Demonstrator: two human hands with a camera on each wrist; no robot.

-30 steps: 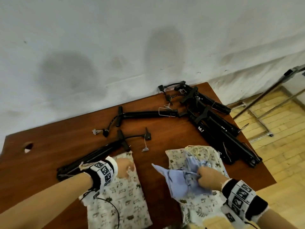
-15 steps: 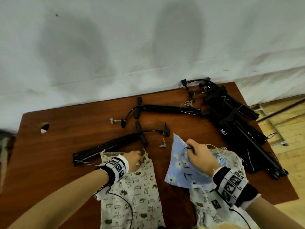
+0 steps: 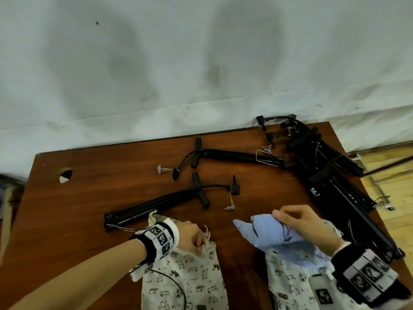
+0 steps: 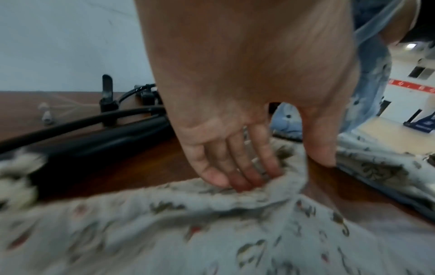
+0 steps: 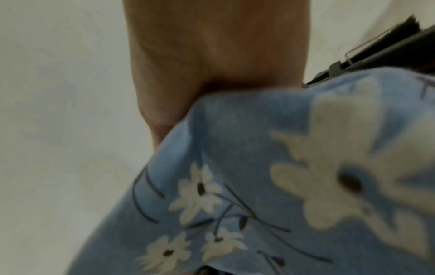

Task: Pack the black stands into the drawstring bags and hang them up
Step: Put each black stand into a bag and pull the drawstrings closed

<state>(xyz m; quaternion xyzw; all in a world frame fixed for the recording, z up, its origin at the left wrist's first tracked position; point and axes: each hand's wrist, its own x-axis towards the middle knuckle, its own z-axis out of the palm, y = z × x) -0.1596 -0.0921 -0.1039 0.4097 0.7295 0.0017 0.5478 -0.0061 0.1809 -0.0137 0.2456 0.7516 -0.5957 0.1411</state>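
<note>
Two folded black stands lie apart on the brown table [image 3: 89, 198], one close to me [image 3: 152, 206] and one farther back [image 3: 241, 155]. More stands are piled at the right [image 3: 335, 186]. My left hand [image 3: 199, 240] rests at the mouth of a white animal-print drawstring bag [image 3: 185, 283]. In the left wrist view its fingers [image 4: 235, 178] curl over the bag's gathered rim [image 4: 212, 197], thumb on the other side. My right hand [image 3: 288, 217] grips a light-blue floral bag [image 3: 263, 233] [image 5: 235, 167], held up off the table.
Another white printed bag [image 3: 288, 280] lies under my right wrist. The table has a round cable hole [image 3: 64, 175] at the left. A white wall runs behind the table's far edge. Beyond the right edge is wooden floor with a metal frame [image 3: 384, 201].
My right hand has pulled the blue bag off the heap of bags and raised it up and leftward. My left hand stays at the white bag's mouth.
</note>
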